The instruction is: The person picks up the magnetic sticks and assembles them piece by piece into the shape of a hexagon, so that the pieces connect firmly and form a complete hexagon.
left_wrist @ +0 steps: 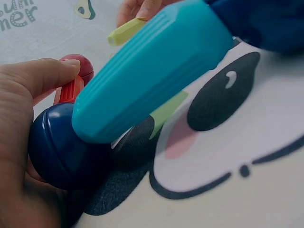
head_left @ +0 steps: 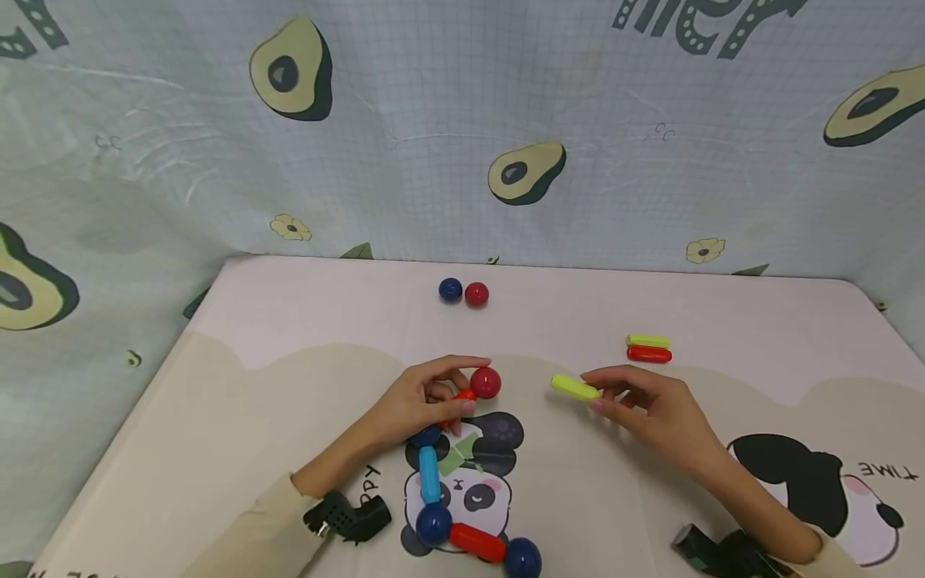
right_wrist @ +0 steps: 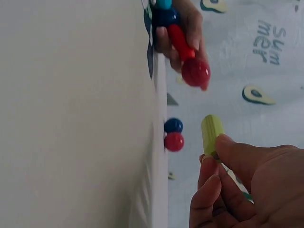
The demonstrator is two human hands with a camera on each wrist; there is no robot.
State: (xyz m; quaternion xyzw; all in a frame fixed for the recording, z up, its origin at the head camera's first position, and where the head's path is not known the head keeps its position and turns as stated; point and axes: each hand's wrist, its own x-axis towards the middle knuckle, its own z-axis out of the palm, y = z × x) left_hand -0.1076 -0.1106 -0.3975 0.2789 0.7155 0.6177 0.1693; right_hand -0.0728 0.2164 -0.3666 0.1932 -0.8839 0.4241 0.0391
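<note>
My left hand (head_left: 432,395) grips a red rod (right_wrist: 179,40) near the far end of a joined chain of balls and rods. A red ball (head_left: 486,383) tips that end, close to the fingertips. Back from the hand run a dark blue ball (left_wrist: 61,146), a light blue rod (head_left: 429,474), another blue ball (head_left: 433,525), a second red rod (head_left: 478,543) and a last blue ball (head_left: 522,558). Between thumb and fingers my right hand (head_left: 643,401) pinches a yellow-green rod (head_left: 574,387). Its free end points toward the red ball, with a gap between them.
A loose blue ball (head_left: 450,290) and a red ball (head_left: 476,295) sit near the table's far edge. To the right lie a yellow-green rod (head_left: 648,340) and a red rod (head_left: 649,354) side by side. The tablecloth (head_left: 289,449) carries panda prints; a patterned sheet (head_left: 419,104) hangs behind.
</note>
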